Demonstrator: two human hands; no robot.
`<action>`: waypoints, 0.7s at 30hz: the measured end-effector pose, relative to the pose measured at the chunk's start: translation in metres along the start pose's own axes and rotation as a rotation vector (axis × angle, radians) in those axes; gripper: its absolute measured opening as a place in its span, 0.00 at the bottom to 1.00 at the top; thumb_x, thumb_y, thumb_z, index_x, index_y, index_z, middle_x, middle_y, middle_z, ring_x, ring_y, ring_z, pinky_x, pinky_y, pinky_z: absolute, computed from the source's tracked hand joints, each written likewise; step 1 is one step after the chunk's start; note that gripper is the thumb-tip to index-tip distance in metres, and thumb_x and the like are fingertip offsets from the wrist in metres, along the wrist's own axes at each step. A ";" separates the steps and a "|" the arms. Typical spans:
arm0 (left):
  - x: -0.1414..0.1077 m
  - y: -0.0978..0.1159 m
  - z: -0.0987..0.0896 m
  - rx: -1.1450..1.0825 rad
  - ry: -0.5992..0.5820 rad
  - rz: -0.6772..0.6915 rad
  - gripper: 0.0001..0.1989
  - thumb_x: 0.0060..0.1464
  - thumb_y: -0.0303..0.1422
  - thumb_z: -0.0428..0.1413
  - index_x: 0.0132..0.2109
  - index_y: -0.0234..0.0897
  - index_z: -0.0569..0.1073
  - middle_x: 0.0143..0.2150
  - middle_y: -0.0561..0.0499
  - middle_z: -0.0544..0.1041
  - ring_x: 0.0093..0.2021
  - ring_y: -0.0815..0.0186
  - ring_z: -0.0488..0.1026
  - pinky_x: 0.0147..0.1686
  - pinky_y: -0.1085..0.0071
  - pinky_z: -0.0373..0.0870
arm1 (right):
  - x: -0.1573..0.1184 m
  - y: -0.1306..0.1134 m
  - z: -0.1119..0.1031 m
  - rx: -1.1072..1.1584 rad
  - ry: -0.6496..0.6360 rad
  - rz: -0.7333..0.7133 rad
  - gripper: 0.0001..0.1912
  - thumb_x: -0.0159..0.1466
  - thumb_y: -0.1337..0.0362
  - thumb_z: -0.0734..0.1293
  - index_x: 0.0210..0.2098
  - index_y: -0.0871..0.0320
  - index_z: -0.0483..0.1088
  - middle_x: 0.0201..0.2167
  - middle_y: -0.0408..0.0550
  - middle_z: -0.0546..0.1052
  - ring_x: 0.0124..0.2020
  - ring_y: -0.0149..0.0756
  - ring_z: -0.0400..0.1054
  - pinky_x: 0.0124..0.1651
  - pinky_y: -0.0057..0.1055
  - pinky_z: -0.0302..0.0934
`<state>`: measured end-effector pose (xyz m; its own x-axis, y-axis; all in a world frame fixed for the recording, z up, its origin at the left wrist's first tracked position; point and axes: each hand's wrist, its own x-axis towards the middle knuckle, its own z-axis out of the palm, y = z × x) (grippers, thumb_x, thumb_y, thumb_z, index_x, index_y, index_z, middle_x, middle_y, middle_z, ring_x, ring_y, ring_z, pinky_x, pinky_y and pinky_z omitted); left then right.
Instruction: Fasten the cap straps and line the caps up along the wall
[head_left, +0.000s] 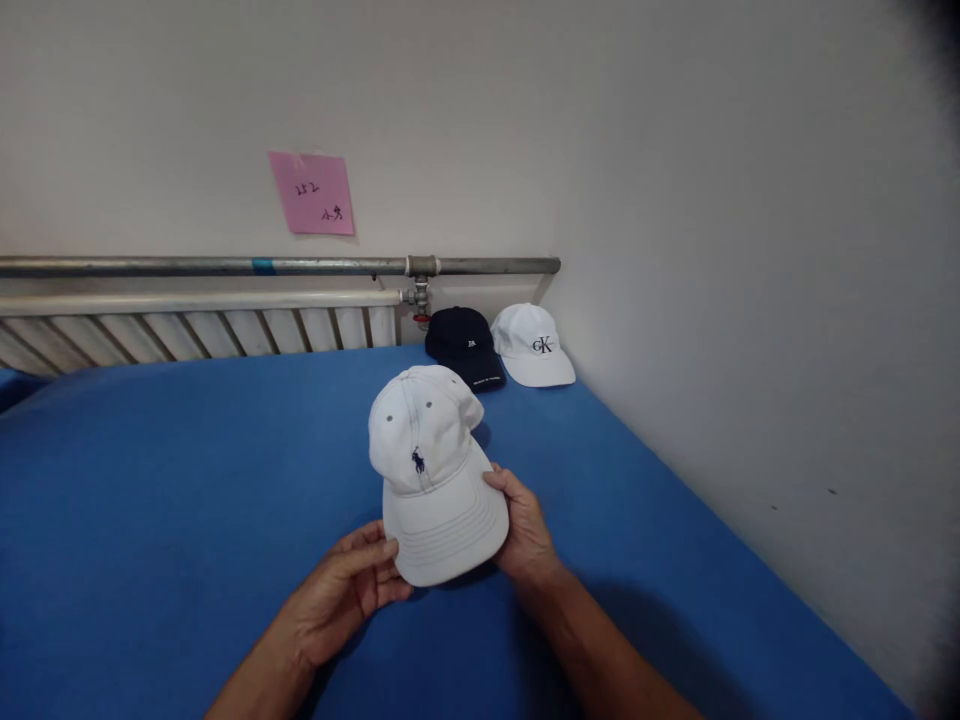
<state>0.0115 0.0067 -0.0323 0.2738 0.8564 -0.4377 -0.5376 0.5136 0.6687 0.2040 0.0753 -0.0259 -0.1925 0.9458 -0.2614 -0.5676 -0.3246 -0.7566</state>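
Between my two hands is a white baseball cap (431,440) with a small dark horse-and-rider emblem on its front, its brim tilted toward me. My left hand (349,580) pinches the left edge of the brim, thumb on top and fingers underneath. On the other side, my right hand (525,525) grips the brim's right edge, its thumb on the upper face. Part of the fingers of both hands is hidden below the brim. Behind it, a black cap (457,340) rests beside another white cap (529,340) with dark letters.
A blue sheet (187,500) covers the flat surface under my hands. Along the back wall run a metal pipe (315,266) and a white radiator (285,330), with a red-handled valve (421,318). A pink note (313,195) hangs above. A bare wall (750,300) borders the right side.
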 end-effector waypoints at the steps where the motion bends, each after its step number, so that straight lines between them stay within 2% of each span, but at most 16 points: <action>1: 0.000 -0.001 0.001 0.026 -0.003 -0.004 0.11 0.48 0.29 0.67 0.40 0.32 0.80 0.37 0.44 0.81 0.34 0.63 0.78 0.34 0.69 0.74 | -0.002 -0.004 0.001 0.035 -0.017 0.011 0.09 0.47 0.61 0.70 0.28 0.54 0.69 0.26 0.43 0.77 0.34 0.41 0.72 0.41 0.37 0.66; 4: -0.001 -0.004 0.005 0.125 -0.005 0.033 0.16 0.49 0.32 0.67 0.45 0.32 0.79 0.40 0.42 0.80 0.36 0.61 0.78 0.33 0.67 0.74 | -0.010 -0.012 0.005 0.133 -0.010 0.025 0.10 0.44 0.65 0.70 0.27 0.54 0.68 0.25 0.41 0.75 0.31 0.38 0.69 0.39 0.34 0.64; 6: -0.001 -0.006 0.007 0.171 0.085 0.122 0.22 0.51 0.35 0.66 0.53 0.34 0.75 0.47 0.40 0.79 0.42 0.58 0.77 0.36 0.65 0.75 | -0.017 -0.015 0.007 0.116 -0.004 -0.030 0.09 0.44 0.64 0.70 0.25 0.55 0.66 0.23 0.40 0.73 0.28 0.36 0.67 0.36 0.32 0.62; 9: -0.002 -0.004 0.009 0.149 0.242 0.305 0.29 0.53 0.39 0.65 0.61 0.41 0.69 0.59 0.40 0.72 0.53 0.54 0.73 0.45 0.59 0.74 | -0.028 -0.015 0.007 -0.019 -0.033 -0.164 0.09 0.47 0.62 0.69 0.26 0.55 0.65 0.22 0.39 0.70 0.25 0.34 0.63 0.31 0.30 0.59; 11: -0.003 -0.002 0.010 0.072 0.211 0.348 0.30 0.53 0.42 0.63 0.61 0.43 0.68 0.59 0.41 0.73 0.55 0.53 0.72 0.47 0.58 0.73 | -0.035 -0.012 0.008 -0.178 -0.119 -0.279 0.08 0.50 0.61 0.69 0.28 0.55 0.67 0.25 0.40 0.71 0.27 0.34 0.64 0.33 0.30 0.59; 14: -0.005 0.002 0.012 -0.089 0.068 0.247 0.27 0.50 0.48 0.64 0.53 0.38 0.75 0.48 0.43 0.80 0.46 0.54 0.77 0.42 0.62 0.74 | -0.047 -0.002 0.015 -0.487 -0.393 -0.425 0.07 0.55 0.63 0.69 0.35 0.54 0.73 0.38 0.44 0.76 0.37 0.36 0.69 0.41 0.31 0.62; 17: -0.007 0.005 0.013 -0.267 0.032 0.038 0.21 0.48 0.48 0.65 0.38 0.32 0.80 0.32 0.46 0.82 0.34 0.59 0.79 0.38 0.68 0.75 | -0.058 0.010 0.025 -0.769 -0.707 -0.521 0.16 0.60 0.61 0.71 0.47 0.53 0.74 0.50 0.50 0.76 0.48 0.41 0.70 0.50 0.36 0.63; 19: -0.007 0.006 0.011 -0.371 0.056 -0.065 0.18 0.51 0.46 0.63 0.33 0.32 0.80 0.27 0.49 0.81 0.30 0.63 0.78 0.37 0.71 0.75 | -0.062 0.016 0.029 -0.890 -0.801 -0.600 0.17 0.60 0.59 0.72 0.48 0.55 0.74 0.50 0.53 0.77 0.49 0.43 0.71 0.53 0.38 0.63; 21: -0.006 0.007 0.009 -0.412 0.069 -0.087 0.15 0.53 0.42 0.63 0.31 0.32 0.80 0.25 0.52 0.80 0.27 0.66 0.77 0.35 0.74 0.74 | -0.063 0.018 0.028 -0.961 -0.775 -0.683 0.14 0.62 0.61 0.70 0.46 0.56 0.75 0.47 0.54 0.77 0.47 0.42 0.72 0.53 0.38 0.64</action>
<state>0.0135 0.0059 -0.0199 0.2857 0.7980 -0.5307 -0.7921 0.5083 0.3379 0.1839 0.0102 -0.0064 -0.6689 0.5753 0.4708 -0.0271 0.6140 -0.7888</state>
